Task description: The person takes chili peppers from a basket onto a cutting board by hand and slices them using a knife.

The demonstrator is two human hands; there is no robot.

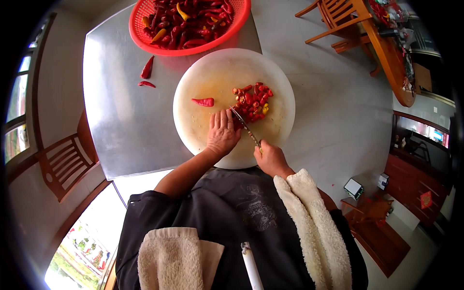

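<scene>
A round white cutting board (193,130) lies on the metal table. My right hand (274,160) is closed round the handle of a knife (247,129), whose blade points up and left across the board. Beside the blade, my left hand (222,133) presses down on the board, fingers close together over something red that is mostly hidden. Cut red pepper pieces (252,100), with a few yellow ones, form a heap past the blade. One larger red pepper piece (203,102) lies left of the heap.
A red basket (193,50) full of red and yellow peppers stands behind the board. Two loose peppers (147,67) lie on the metal table (130,121). Wooden chairs (63,162) stand around, and a wooden table (394,58) is at the right. A white stick (251,268) shows low in front.
</scene>
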